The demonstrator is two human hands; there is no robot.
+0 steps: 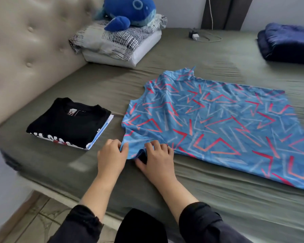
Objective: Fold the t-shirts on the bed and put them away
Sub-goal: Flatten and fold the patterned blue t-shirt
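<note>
Both hands' fingers [124, 146] on near sleeve of blue t-shirt [218, 123]

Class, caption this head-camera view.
Both hands grip the blue shirt's sleeve beside a folded stack.

Blue t-shirt [218, 120], red zigzags

Single head-worn wide-angle view, looking forward and down from the near edge of the bed [218, 199], close over the forearms entering at 6 o'clock, headboard [30, 50] at 10 o'clock, far wall at 12 o'clock.
</note>
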